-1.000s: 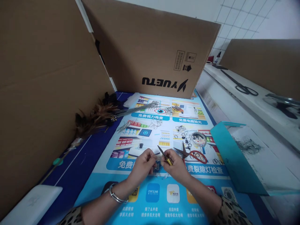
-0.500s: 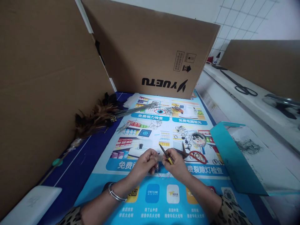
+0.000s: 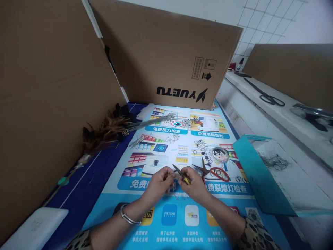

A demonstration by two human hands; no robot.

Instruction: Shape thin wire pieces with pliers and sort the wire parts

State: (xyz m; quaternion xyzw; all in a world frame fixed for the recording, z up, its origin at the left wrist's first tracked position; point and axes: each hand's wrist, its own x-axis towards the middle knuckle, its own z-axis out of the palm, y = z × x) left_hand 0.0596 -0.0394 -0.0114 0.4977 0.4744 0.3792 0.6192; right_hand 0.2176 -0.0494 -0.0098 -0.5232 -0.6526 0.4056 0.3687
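Observation:
Small yellow-handled scissors [image 3: 186, 180] sit in my right hand [image 3: 194, 184], their dark pointed tip angled up and left toward my other hand. My left hand [image 3: 162, 181] is closed in a pinch on a thin strand, wire or thread; which one I cannot tell. A fine loop of strand with tiny reddish bits [image 3: 179, 197] hangs below, between the two hands. Just beyond my right hand lie larger red-handled scissors [image 3: 220, 174], partly spread, on the printed mat [image 3: 166, 196].
Tangled wire pieces and small rings [image 3: 201, 144] lie near a round tin [image 3: 220, 155]. Straight wires [image 3: 153, 121] and brown feathers [image 3: 110, 128] are at left. A teal box [image 3: 260, 180] with wire stands right. Cardboard panels [image 3: 166, 52] enclose the back and left.
The yellow-handled scissors have tilted, their tip swinging slightly left and down toward my left hand. My right hand has shifted a little left and closed further round the handle.

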